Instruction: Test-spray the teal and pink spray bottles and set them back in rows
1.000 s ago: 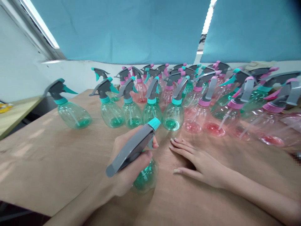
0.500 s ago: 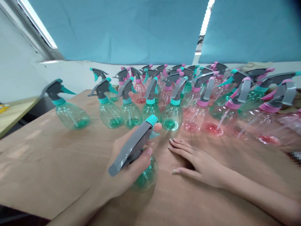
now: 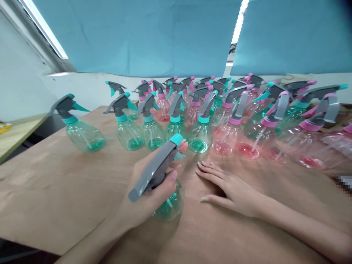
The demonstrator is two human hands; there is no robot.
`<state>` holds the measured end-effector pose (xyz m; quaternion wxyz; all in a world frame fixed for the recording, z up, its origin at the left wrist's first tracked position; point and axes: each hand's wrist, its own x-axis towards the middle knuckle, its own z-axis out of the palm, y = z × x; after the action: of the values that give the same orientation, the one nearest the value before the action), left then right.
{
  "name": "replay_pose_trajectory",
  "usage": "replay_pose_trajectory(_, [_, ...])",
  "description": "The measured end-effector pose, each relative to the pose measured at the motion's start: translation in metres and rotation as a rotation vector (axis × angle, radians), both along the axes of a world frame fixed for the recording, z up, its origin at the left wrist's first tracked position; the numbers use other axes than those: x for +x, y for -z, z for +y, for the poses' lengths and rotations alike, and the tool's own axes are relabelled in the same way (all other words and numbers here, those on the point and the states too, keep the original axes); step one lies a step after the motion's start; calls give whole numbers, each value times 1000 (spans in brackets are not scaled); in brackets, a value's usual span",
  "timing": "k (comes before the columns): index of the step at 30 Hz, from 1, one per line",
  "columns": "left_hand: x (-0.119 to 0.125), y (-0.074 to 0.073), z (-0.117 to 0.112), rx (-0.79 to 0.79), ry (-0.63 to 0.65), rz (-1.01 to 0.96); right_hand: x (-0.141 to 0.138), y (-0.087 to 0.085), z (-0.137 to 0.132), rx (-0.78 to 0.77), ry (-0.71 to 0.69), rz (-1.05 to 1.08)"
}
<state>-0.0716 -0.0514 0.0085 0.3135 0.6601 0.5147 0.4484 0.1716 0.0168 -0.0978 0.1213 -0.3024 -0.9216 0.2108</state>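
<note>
My left hand [image 3: 150,190] is wrapped round the neck of a green spray bottle [image 3: 171,207], just under its grey sprayer head. The teal nozzle of that bottle points away from me, and my fingers partly hide its trigger and collar. My right hand [image 3: 224,187] lies on the brown tabletop [image 3: 55,190], palm down, fingers stretched out and holding nothing. Beyond my hands stands a row of green spray bottles, the nearest being one with a teal collar [image 3: 200,137]. Clear pink spray bottles [image 3: 226,138] continue the row to the right.
More green and pink spray bottles crowd behind the front row. One green bottle [image 3: 84,135] stands apart at the left. A light wooden surface [image 3: 20,132] lies at the far left, and a blue curtain [image 3: 154,36] hangs behind the table.
Almost nothing differs. My view has shifted very slightly; my left hand keeps its grip on the green spray bottle, and my right hand stays flat on the table.
</note>
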Motion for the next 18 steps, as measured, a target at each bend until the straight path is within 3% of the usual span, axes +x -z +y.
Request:
replay_pose_trajectory(6, [-2,1,4,-5,75,14,0,1,-1,-12,13,39])
replay_pose_trajectory(18, [-8,5,6,40,101,134,-1,1,0,4,6,5])
